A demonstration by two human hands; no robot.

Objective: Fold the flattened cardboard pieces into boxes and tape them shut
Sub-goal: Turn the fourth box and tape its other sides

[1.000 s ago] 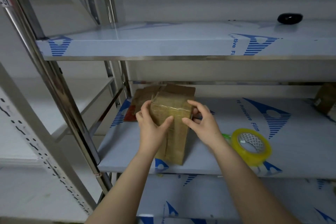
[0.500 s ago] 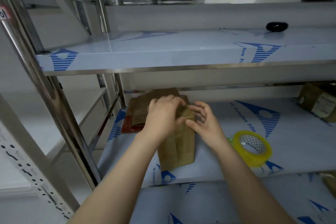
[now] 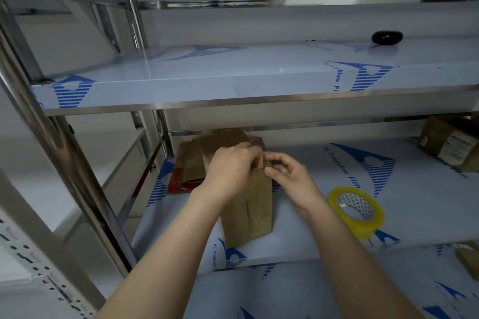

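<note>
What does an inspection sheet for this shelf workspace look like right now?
Surface: middle shelf, steel under blue-printed protective film.
Job's things: upright cardboard box; flattened cardboard pieces behind it; yellow tape roll to its right.
Clutter: black oval object on the upper shelf; labelled box far right.
Hands: left hand and right hand both at the box's top.
Cables: nothing seen.
Surroundings: steel rack uprights, white wall.

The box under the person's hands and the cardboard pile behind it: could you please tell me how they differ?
The box stands upright near the shelf's front edge; the cardboard pile lies flat at the back left. The left hand and right hand work at the box's top; nothing touches the pile. Both are brown cardboard on the same shelf.
</note>
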